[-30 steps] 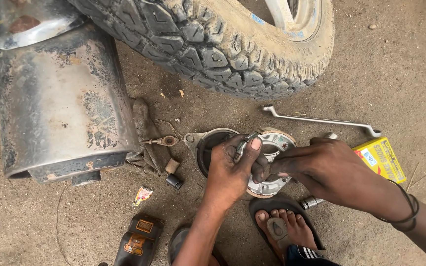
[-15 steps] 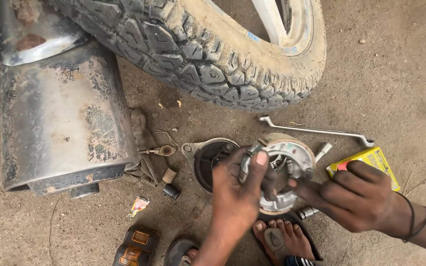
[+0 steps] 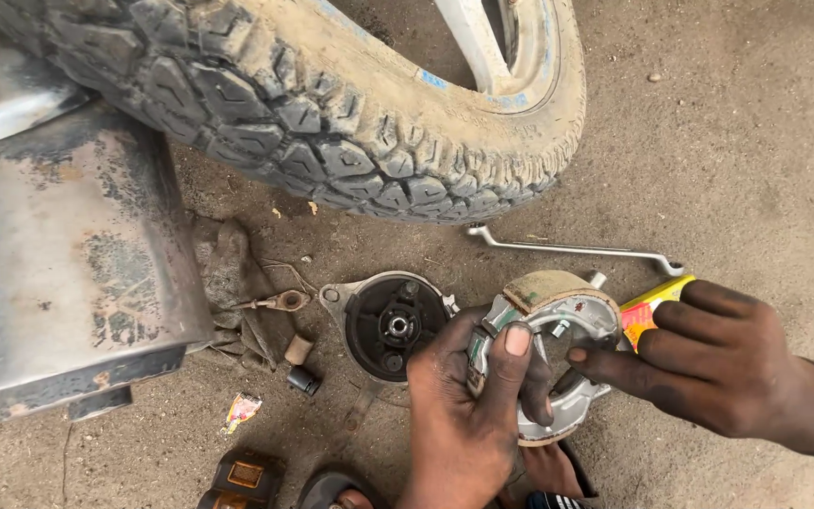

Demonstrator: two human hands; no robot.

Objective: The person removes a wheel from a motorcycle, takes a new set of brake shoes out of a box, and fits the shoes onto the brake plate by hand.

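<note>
Brake shoe pair (image 3: 558, 320) held above dirt floor (image 3: 756, 141), beside brake plate (image 3: 393, 325) | left hand (image 3: 468, 405) clamped on left rim | right hand (image 3: 718, 363) fingers half-curled, steadying right side | judged rigid metal, moderately heavy, spring-tensioned, greasy; best gripped at outer lined arcs.

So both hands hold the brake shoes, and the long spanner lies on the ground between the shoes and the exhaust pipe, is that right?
Not quite. In the head view both hands, left hand and right hand, do hold the brake shoes, but the long spanner lies between the shoes and the tyre.
</note>
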